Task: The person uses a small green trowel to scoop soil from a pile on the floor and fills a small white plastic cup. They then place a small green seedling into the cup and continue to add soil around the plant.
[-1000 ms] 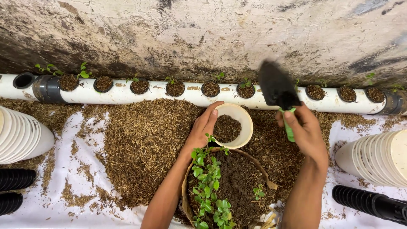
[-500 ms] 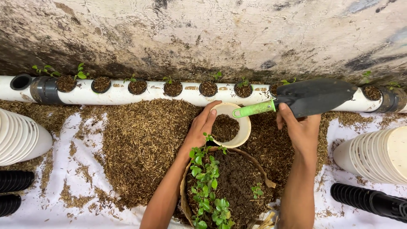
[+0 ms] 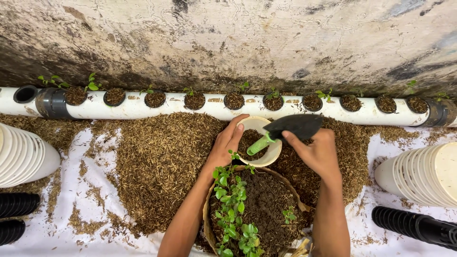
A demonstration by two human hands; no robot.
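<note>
Left hand (image 3: 224, 145) curled around the side of a small cream cup (image 3: 259, 141), fingers up on its near rim, thumb side hard to see. Cup sitting on the brown husk heap (image 3: 157, 157), just in front of the white pipe (image 3: 143, 108), part full of dark soil. Right hand (image 3: 318, 151) closed on a trowel (image 3: 288, 129), gripping it by the black blade with one finger laid along the top. Green handle pointing down-left into the cup, tip touching the soil there. Blade covering part of the cup's right rim, so that side hidden. Just below both hands, a round basket (image 3: 209, 209) of dark soil with leafy green seedlings (image 3: 229, 204) along its left side; some leaves reaching up against the left wrist. Pipe lying flat along the foot of a stained wall (image 3: 228, 43), with a row of round holes packed with soil, tiny sprouts (image 3: 90, 82) in several. Grey joint (image 3: 50, 102) near the pipe's left end. White sheet (image 3: 90, 190) under everything, husk scattered over it. Stacks of white cups (image 3: 21, 154) lying on their sides at far left and far right, well apart from the hands. Black ribbed pots (image 3: 16, 204) stacked at lower left, more at lower right.
</note>
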